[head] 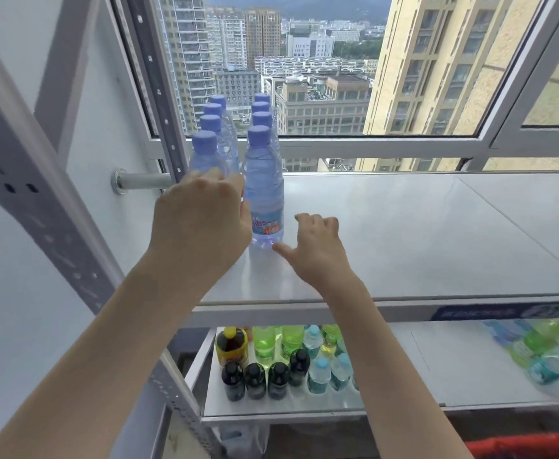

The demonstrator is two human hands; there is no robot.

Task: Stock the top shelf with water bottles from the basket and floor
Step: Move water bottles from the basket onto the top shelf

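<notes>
On the top shelf [404, 233], left hand [201, 220] grips front-left water bottle [205, 154]; right hand [317, 246] loose, empty, beside front-right water bottle [264, 180].

I get 1 view only, from the head camera, so no second view shares anything with it. It sits above the front edge of the top shelf [404, 233], facing forward and down toward the window [321, 77]. It is close: the 2 forearms [380, 352] run in from the bottom edge. The lower shelf [453, 369] shows beneath, and the wide lens bends the left upright [39, 207].
</notes>
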